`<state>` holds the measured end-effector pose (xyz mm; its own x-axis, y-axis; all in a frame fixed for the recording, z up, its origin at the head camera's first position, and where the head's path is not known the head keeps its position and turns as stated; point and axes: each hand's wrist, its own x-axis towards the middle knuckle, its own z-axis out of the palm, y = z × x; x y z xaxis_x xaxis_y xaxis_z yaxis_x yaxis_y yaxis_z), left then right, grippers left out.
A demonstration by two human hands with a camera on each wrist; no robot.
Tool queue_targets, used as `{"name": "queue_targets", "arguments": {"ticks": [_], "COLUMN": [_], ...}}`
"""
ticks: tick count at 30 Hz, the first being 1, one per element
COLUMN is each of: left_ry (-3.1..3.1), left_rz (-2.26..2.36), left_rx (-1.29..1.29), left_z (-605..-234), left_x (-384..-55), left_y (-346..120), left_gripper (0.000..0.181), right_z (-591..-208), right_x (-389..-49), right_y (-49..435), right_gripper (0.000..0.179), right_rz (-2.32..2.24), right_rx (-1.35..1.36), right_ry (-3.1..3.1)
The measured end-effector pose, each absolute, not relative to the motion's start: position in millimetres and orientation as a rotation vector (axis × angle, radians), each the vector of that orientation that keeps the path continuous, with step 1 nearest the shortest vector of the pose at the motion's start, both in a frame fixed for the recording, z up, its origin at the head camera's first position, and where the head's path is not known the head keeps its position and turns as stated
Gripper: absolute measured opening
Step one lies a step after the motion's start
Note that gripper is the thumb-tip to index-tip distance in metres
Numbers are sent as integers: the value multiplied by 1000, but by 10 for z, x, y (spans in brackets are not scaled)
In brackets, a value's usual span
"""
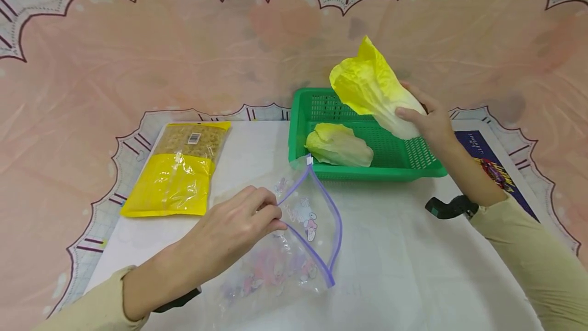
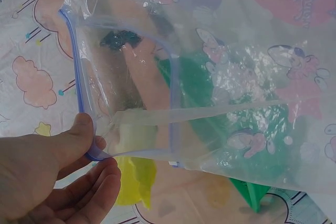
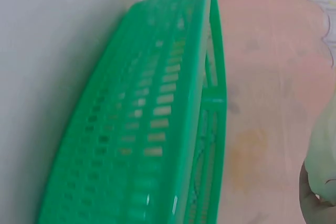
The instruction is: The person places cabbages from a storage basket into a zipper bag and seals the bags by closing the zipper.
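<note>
In the head view my right hand [image 1: 429,116] grips a napa cabbage [image 1: 376,86] by its white base, its yellow leaves tilted up and left above the green basket [image 1: 367,171]. A second napa cabbage [image 1: 340,144] lies in the basket's left part. My left hand [image 1: 243,223] pinches the rim of a clear zip bag [image 1: 275,269] with a purple zip and printed cartoon figures. The bag's mouth gapes toward the right. In the left wrist view, thumb and fingers [image 2: 83,132] hold the blue-purple zip edge. The right wrist view catches only part of the hand [image 3: 315,203] and the cabbage [image 3: 323,150].
A yellow packet of pasta [image 1: 179,172] lies on the table's left side. At the right, a dark blue spaghetti pack [image 1: 493,162] is partly covered by the right forearm. White cloth [image 1: 413,259] covers the table, and a patterned pink sheet [image 1: 184,55] hangs behind.
</note>
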<state>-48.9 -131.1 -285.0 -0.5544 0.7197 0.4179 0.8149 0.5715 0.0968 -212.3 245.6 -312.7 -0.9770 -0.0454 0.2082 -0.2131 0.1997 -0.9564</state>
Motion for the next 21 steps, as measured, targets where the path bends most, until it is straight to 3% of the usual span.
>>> {"name": "queue_targets", "arguments": {"ticks": [11, 21], "left_ry": [-2464, -2408], "left_rz": [-400, -380], "left_rx": [-1260, -1263], "left_z": [-2857, -2871], "left_x": [-499, -507], "left_y": [-1318, -1302], "left_gripper": [15, 17], "right_z": [-3319, -3454], "right_x": [-1795, -1470], "right_y": [2007, 1662], "right_gripper": [40, 64], "right_rz": [2236, 2296], "right_rx": [638, 1260], "right_ry": [-2011, -2045]}}
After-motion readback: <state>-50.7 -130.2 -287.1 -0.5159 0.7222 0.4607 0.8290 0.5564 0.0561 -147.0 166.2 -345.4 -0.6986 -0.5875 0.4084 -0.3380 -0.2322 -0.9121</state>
